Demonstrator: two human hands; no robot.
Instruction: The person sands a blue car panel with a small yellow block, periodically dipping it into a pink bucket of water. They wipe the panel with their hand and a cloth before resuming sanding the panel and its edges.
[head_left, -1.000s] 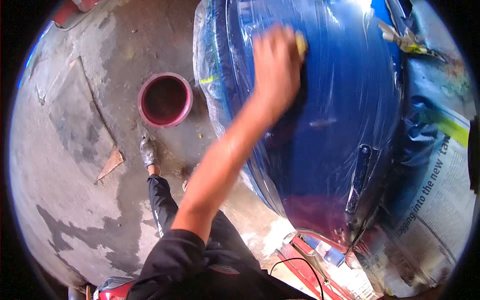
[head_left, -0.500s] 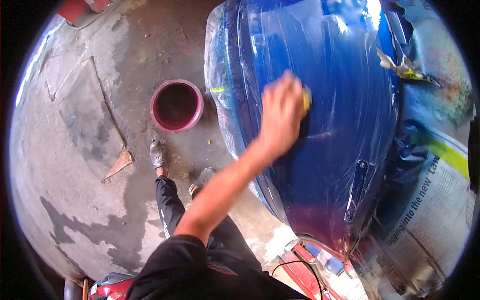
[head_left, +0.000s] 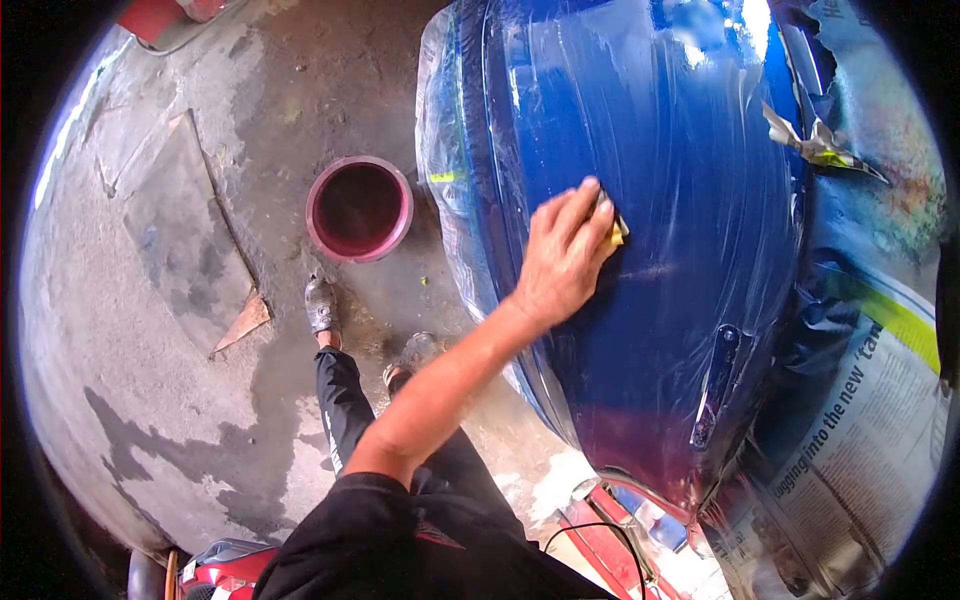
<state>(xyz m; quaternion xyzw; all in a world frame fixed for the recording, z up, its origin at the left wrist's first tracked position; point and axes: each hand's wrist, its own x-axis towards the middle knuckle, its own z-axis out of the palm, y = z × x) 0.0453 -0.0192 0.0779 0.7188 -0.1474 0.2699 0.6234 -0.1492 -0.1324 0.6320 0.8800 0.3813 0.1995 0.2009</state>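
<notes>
My left hand (head_left: 562,250) is closed around a small yellow pad (head_left: 615,236) with a dark edge, perhaps a sponge or sanding block. It presses the pad on the middle of a glossy blue car body panel (head_left: 660,300). Wet streaks run along the panel, and its lower end shades to purple. A narrow slotted recess (head_left: 716,385) sits near the lower right of the panel. Most of the pad is hidden under the fingers. My right hand is out of view.
A round bucket (head_left: 407,205) of dark reddish liquid stands on the wet concrete floor, left of the panel. Plastic sheeting (head_left: 437,130) and newspaper (head_left: 840,440) border the panel. A flat board (head_left: 190,240) lies on the floor; red parts (head_left: 600,520) lie below the panel.
My left hand has slid slightly down the panel with the pad and is less blurred. The whole view has shifted a little to the right.
</notes>
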